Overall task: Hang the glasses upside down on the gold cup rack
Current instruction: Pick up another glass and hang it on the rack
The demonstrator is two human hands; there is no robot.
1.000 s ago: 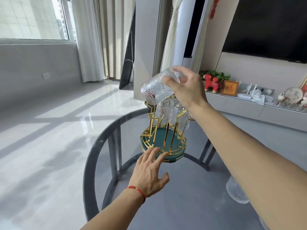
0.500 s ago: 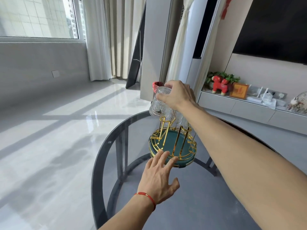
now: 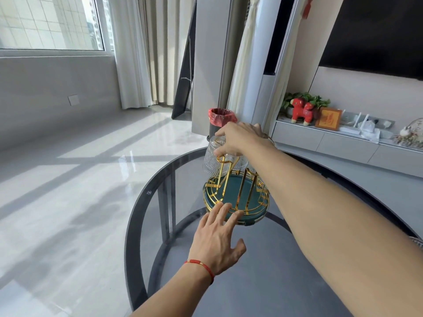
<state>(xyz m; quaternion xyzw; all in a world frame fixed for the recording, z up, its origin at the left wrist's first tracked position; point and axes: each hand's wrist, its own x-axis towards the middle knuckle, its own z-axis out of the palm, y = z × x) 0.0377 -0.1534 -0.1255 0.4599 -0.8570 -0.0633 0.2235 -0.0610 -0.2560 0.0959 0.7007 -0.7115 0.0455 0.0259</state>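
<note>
1. L hand (image 3: pixel 216 243): nearest item. Mine, open, fingers spread, holding nothing. Fingertips at the near rim of the rack (image 3: pixel 237 197), touching or just over it; can't tell which. Red cord on the wrist. Job, as I judge it: pin the base flat so the rack doesn't skid on the table (image 3: pixel 142 216), which is smooth glass.

2. Rack: gold wire prongs on a teal round tray, upright, mid-table. Near prongs bare.

3. Glass (image 3: pixel 214 160): ribbed, clear, over the rack's far-left prong. Mouth down, base up, long axis approx vertical, slight lean poss. Prong shows through the wall, so it looks partly threaded on. A 2nd glass seems to hang just beside it, to the R, mostly hidden by my arm.

4. R hand (image 3: pixel 240 139): closed over the glass's upturned base, fingers wrapping the top edge. To do well, I reckon: keep the axis in line w/ the prong, lower straight, no side push, release only once the weight sits on the wire. Glass on metal: chip risk if dropped.
</note>
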